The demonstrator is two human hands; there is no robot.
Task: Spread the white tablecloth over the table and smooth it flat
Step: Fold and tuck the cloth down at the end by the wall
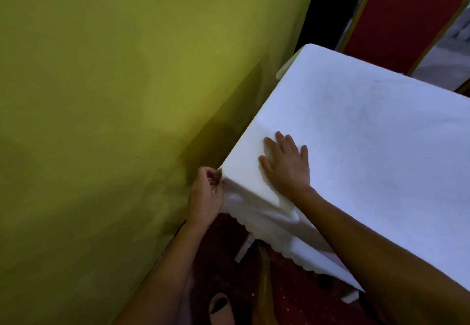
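The white tablecloth (356, 126) covers the table top and hangs over the near edge with a scalloped hem. My left hand (206, 195) pinches the cloth at the table's near left corner, against the wall side. Lying flat with fingers spread, my right hand (286, 162) presses on the cloth just inside that corner. Small folds bunch below the corner between the two hands. The table itself is hidden except for a white leg (244, 248) under the hem.
A yellow-green wall (114, 108) runs close along the table's left side. A red padded chair (404, 12) with a gold frame stands at the far end. Red patterned carpet (292, 299) and my foot (220, 308) show below.
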